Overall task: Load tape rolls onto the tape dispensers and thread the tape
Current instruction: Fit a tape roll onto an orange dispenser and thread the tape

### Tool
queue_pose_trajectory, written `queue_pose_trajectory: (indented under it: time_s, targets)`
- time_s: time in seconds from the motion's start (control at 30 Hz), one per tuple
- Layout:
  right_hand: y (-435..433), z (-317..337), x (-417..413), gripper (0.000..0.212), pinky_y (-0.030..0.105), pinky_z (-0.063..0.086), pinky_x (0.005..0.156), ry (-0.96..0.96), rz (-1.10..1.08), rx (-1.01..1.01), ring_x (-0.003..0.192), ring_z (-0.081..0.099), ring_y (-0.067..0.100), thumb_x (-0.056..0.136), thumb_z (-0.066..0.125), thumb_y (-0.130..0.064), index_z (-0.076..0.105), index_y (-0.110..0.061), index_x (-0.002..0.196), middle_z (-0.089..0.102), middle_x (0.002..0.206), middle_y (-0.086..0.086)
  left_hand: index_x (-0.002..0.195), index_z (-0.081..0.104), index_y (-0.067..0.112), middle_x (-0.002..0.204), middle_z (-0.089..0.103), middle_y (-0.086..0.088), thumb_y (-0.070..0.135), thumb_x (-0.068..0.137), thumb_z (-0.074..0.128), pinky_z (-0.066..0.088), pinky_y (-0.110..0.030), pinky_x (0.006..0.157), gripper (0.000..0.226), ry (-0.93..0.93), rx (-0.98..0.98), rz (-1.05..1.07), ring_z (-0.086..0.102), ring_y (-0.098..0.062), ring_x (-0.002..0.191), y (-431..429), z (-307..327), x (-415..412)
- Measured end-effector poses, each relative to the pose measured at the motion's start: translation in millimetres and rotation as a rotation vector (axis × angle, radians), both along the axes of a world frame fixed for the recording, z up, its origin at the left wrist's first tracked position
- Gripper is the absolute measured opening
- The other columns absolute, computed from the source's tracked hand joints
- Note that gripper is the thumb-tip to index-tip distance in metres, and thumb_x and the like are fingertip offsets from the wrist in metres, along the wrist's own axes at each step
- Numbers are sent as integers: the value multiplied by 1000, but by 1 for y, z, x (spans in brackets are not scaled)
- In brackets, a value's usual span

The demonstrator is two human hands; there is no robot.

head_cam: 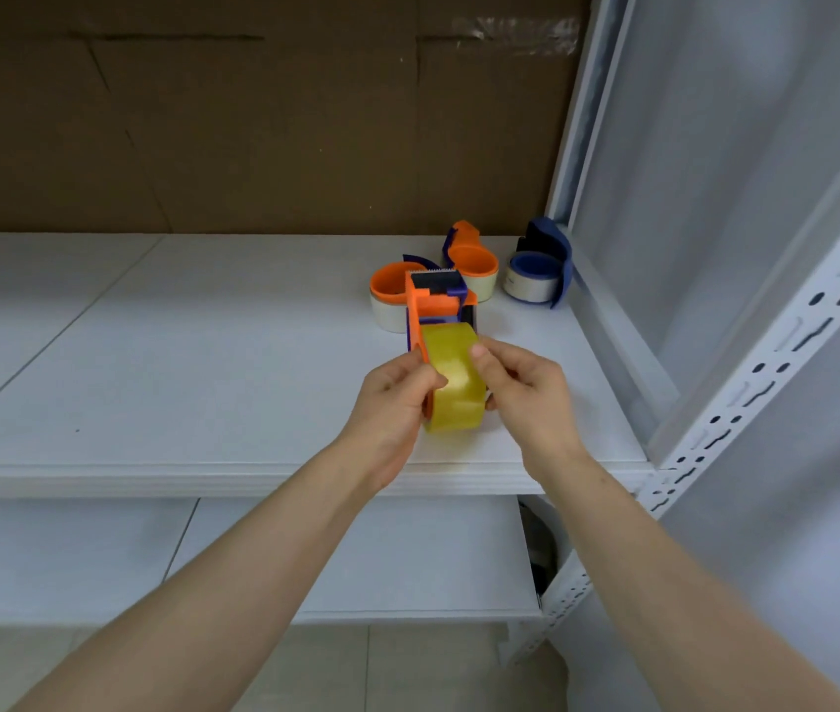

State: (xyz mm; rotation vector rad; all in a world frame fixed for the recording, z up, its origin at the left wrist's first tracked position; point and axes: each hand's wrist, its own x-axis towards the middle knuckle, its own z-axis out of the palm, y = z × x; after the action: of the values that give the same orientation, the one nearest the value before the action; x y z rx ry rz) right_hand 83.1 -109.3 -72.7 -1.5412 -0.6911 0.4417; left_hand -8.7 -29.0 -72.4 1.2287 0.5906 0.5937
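We hold the dispenser point(431, 300), the roll point(456, 398) seated on it, over the shelf point(176, 382). Our left grip point(397, 390) curls round the dispenser's side, thumb on the roll. Our right grip point(518, 385) pinches the roll's right edge. We judge it best to steady with the left, lift the tape end with the right thumbnail, then lead it flat toward the teeth point(436, 272).
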Motion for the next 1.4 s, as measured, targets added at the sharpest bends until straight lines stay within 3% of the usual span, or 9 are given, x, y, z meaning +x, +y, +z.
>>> queue_pose_trajectory:
  time_s: [0.1, 0.33, 0.53, 0.67, 0.77, 0.83, 1.07, 1.27, 1.4]
  targets:
    - [1, -8, -4, 24, 41, 52, 85, -34, -57, 12, 87, 59, 21, 91, 58, -17, 67, -11, 113, 61, 96, 7, 92, 68, 12, 83, 69, -6, -2, 89, 42, 54, -20, 62, 29, -8, 47, 40, 66, -15, 73, -6, 0, 3]
    - [-17, -45, -29, 37, 19, 49, 79, -88, -31, 144, 81, 56, 7, 82, 65, 0, 62, -20, 113, 53, 89, -8, 64, 62, 11, 53, 64, 6, 5, 90, 43, 46, -20, 55, 32, 47, 72, 150, 58, -9, 53, -6, 4, 7]
    - [-10, -8, -9, 14, 17, 38, 50, 200, -16, 42, 49, 46, 4, 87, 63, -18, 70, -6, 83, 58, 60, -2, 75, 64, 10, 79, 61, -12, 12, 87, 49, 44, -31, 71, 19, 62, 70, 152, 55, -21, 75, -7, 4, 4]
    - [1, -13, -7, 23, 18, 40, 57, -132, 18, -17, 58, 47, 9, 89, 61, -19, 69, 2, 90, 52, 65, 2, 69, 66, 15, 62, 65, 1, 6, 89, 45, 48, -20, 55, 31, 53, 56, 157, 59, -9, 58, -9, 4, 1]
    - [-5, -35, -14, 22, 3, 36, 68, -553, -61, -44, 71, 45, 6, 88, 61, -18, 70, 1, 96, 47, 80, 1, 69, 60, 9, 70, 60, -10, 7, 89, 46, 44, -24, 60, 25, 67, 43, 187, 54, -17, 66, -9, 9, 1]
    - [-12, -48, -24, 25, 0, 35, 70, -641, -54, -13, 75, 44, 0, 86, 60, -17, 69, 0, 102, 47, 85, -3, 66, 57, 9, 66, 57, -9, 8, 89, 47, 40, -26, 60, 25, 80, 26, 204, 50, -20, 65, -8, 10, 3]
    - [-7, -6, -10, 34, 21, 38, 48, 110, 7, -48, 44, 42, 8, 89, 61, -26, 65, 8, 85, 51, 53, 3, 68, 62, 12, 75, 61, -11, 10, 88, 50, 46, -32, 70, 23, 70, 33, 172, 56, -22, 73, -10, 6, -2]
    - [-7, -22, -21, 26, 8, 37, 66, -410, -15, -90, 70, 50, 16, 92, 56, -21, 61, -4, 73, 50, 77, 9, 66, 62, 12, 68, 60, -6, 9, 88, 50, 46, -15, 50, 25, 73, 12, 209, 55, -11, 56, -11, 8, -5]
    - [-13, -35, -32, 28, 2, 35, 68, -611, -42, -66, 69, 46, 12, 89, 52, -22, 67, 1, 92, 45, 81, 3, 62, 58, 11, 63, 58, -6, 11, 88, 50, 43, -19, 52, 27, 107, -25, 234, 52, -16, 56, -12, 13, -5]
